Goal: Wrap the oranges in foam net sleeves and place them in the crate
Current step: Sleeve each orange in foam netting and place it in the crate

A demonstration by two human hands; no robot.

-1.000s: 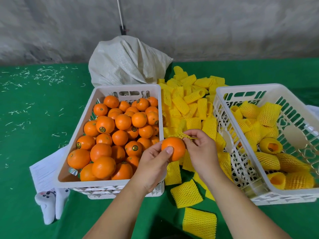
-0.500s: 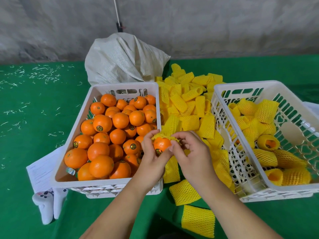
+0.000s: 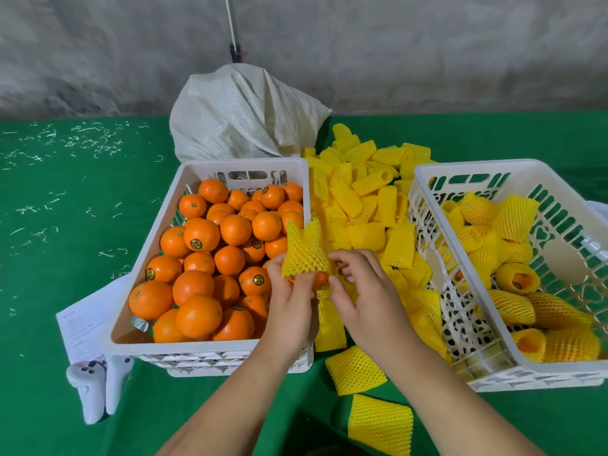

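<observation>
Sleeve (image 3: 306, 255) now pulled over orange (image 3: 318, 280); both hands (image 3: 332, 291) pinching sleeve.

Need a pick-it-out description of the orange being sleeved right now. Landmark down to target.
Start at the white crate of bare oranges on the left; at its right wall both hands meet. The orange sits between the left hand and the right hand. It is the only one half under a yellow foam net sleeve and off the table.

Orange (image 3: 318, 280): mostly hidden under the yellow foam sleeve (image 3: 306, 252) and fingers, only a sliver showing.
Right crate (image 3: 427, 179): cut off at the frame's right edge.
Paper sheet (image 3: 87, 320), lower left: print too small to read.
</observation>
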